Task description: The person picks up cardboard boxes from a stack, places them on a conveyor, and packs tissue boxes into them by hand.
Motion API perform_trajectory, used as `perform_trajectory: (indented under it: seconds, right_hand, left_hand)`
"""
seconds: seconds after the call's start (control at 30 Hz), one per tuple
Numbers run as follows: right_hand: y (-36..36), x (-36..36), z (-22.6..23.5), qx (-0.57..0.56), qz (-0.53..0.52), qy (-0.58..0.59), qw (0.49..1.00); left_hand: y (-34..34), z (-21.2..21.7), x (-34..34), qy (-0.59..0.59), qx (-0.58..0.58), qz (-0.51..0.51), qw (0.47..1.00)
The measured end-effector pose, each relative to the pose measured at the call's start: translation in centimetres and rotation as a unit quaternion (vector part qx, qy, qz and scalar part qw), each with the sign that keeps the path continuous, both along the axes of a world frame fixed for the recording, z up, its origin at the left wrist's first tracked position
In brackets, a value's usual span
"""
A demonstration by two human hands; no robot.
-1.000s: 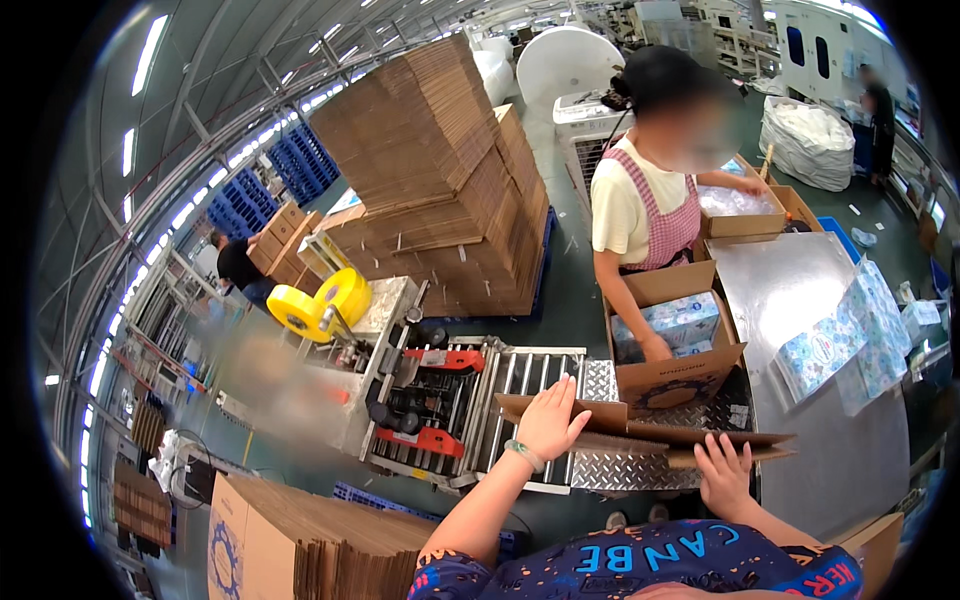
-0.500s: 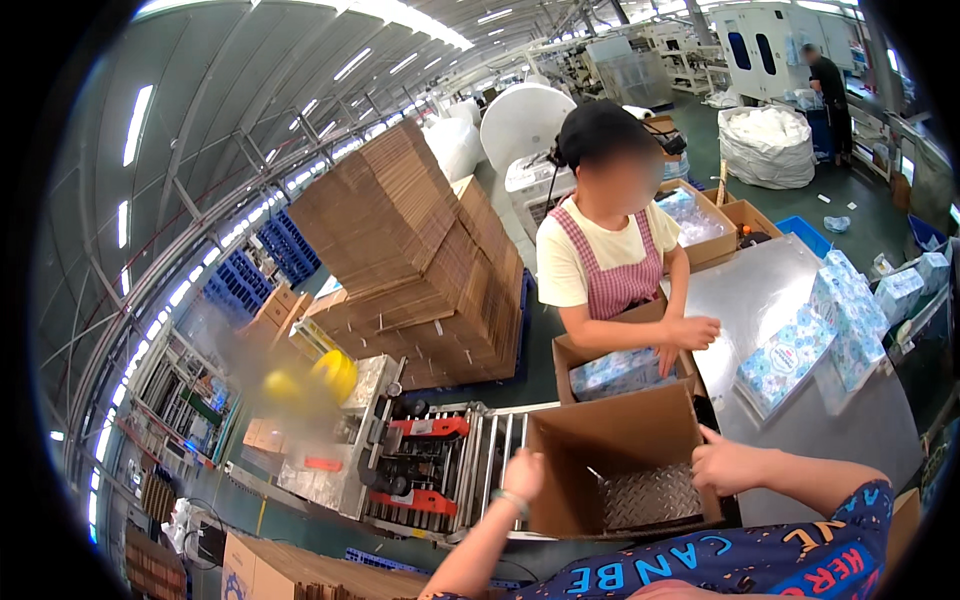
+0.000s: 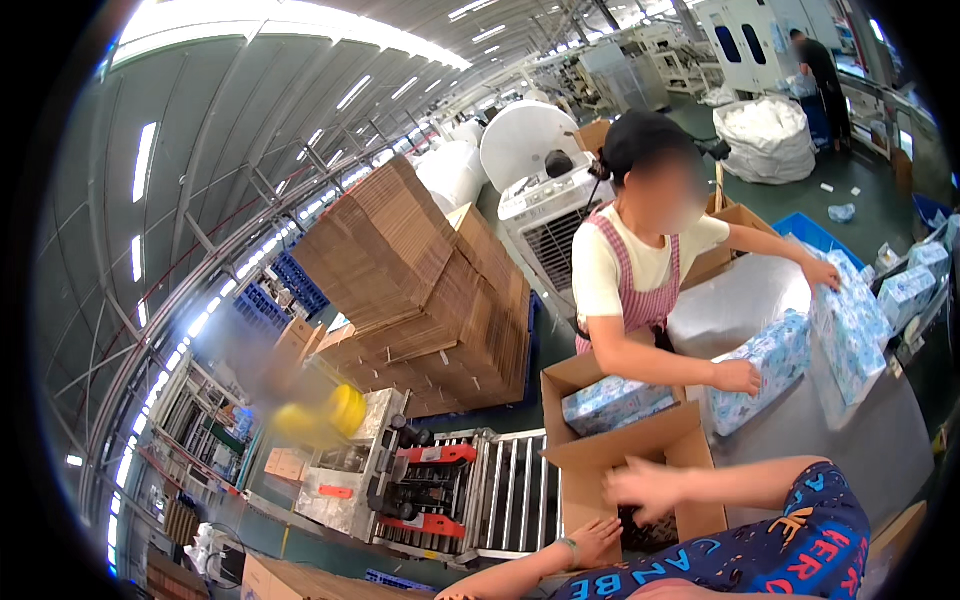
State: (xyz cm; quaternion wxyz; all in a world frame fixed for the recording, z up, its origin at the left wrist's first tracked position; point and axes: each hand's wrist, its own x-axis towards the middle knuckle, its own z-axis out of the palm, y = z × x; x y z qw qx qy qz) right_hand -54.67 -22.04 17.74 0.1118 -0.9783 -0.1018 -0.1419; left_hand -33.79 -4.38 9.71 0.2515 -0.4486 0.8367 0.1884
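- Since half a second ago, the right hand (image 3: pixel 648 487) has swung across from the box's right side to its front wall; it is blurred, fingers spread wide, holding nothing that can be made out.
- Left hand (image 3: pixel 597 541) lies flat and open against the lower front of the box (image 3: pixel 640 460), at its bottom edge.
- Box is brown cardboard, standing open-topped on the roller conveyor (image 3: pixel 510 495), just in front of the person.
- Behind it a second open carton holds a blue patterned pack (image 3: pixel 615 403).
- A co-worker in a pink striped apron stands across the table (image 3: pixel 850 440), one hand on a blue pack (image 3: pixel 760 370).
- Flat cardboard (image 3: pixel 420 290) is stacked high to the left.
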Motion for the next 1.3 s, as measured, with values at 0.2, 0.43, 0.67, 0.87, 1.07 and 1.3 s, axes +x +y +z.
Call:
perform_trajectory:
  seconds: [0.2, 0.43, 0.67, 0.87, 1.07, 1.3]
  right_hand:
    - [-5.5, 2.5, 6.5, 0.108, -0.335, 0.234, 0.906]
    - [-4.1, 0.2, -0.5, 0.132, -0.122, 0.490, 0.853]
    - [-4.5, 3.1, -3.3, 0.489, -0.430, -0.143, 0.745]
    - [1.1, 3.3, -23.9, 0.549, -0.606, 0.073, 0.571]
    - [5.3, 9.5, -10.4, 0.790, -0.199, 0.061, 0.577]
    - [9.3, 9.8, 0.5, 0.515, -0.322, 0.244, 0.756]
  left_hand:
    - [-0.1, 9.2, -1.5, 0.300, 0.296, 0.152, 0.894]
    - [-2.9, 9.4, 0.0, 0.112, -0.311, 0.091, 0.939]
    - [0.0, -0.2, 10.4, 0.179, -0.319, 0.299, 0.881]
    - [11.3, -5.0, 30.2, 0.084, -0.377, 0.572, 0.724]
    - [11.6, -10.4, 33.1, 0.278, 0.072, 0.842, 0.456]
    - [-2.3, -7.6, 9.7, 0.625, 0.244, 0.643, 0.370]
